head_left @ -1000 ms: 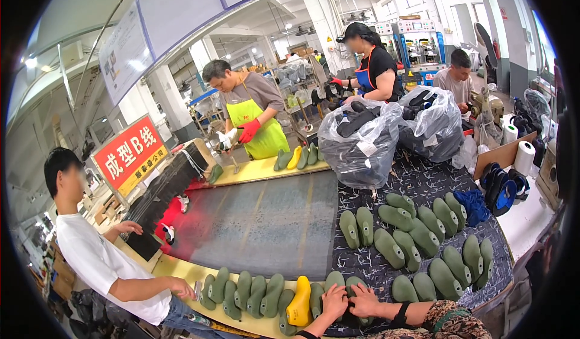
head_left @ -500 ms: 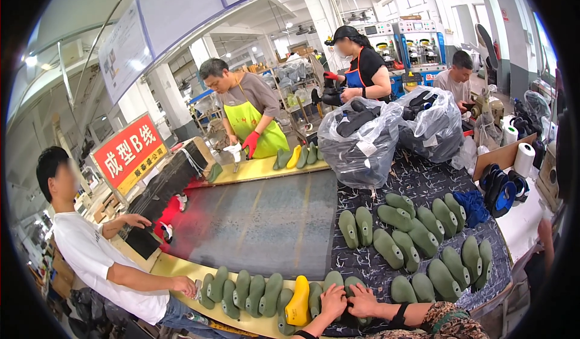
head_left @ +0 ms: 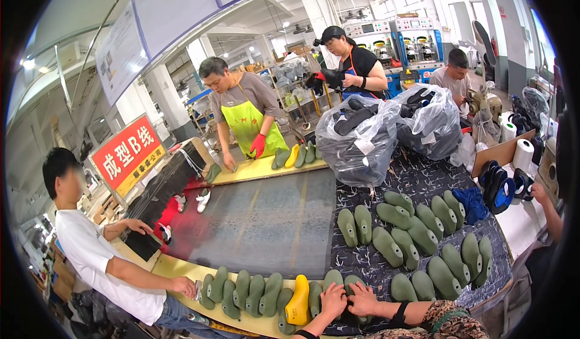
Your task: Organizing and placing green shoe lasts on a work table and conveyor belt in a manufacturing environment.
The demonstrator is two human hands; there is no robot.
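Both of my hands rest at the near edge of the work surface, over a row of green shoe lasts. My left hand (head_left: pixel 333 300) has its fingers bent over the top of one green shoe last (head_left: pixel 331 278). Right beside it, my right hand (head_left: pixel 363 300) curls its fingers over a neighbouring green last (head_left: pixel 352 281). My palms hide the lower parts of these lasts. A yellow shoe last (head_left: pixel 298 303) stands left of my left hand, with a narrow green last (head_left: pixel 315 298) between them. More green lasts (head_left: pixel 270 293) continue leftward along the yellow ledge.
Several green lasts (head_left: pixel 424 236) lie on dark patterned cloth (head_left: pixel 356 256) at right. Behind them stand clear bags (head_left: pixel 356 148) of dark footwear. A grey conveyor belt (head_left: pixel 254 218) carries white shoes (head_left: pixel 203 200). Co-workers stand left and across; others are farther back.
The co-worker across has let go of a white shoe, now on the belt. Farther back, another worker's dark boots have shifted in their hands. My hands stay in place.
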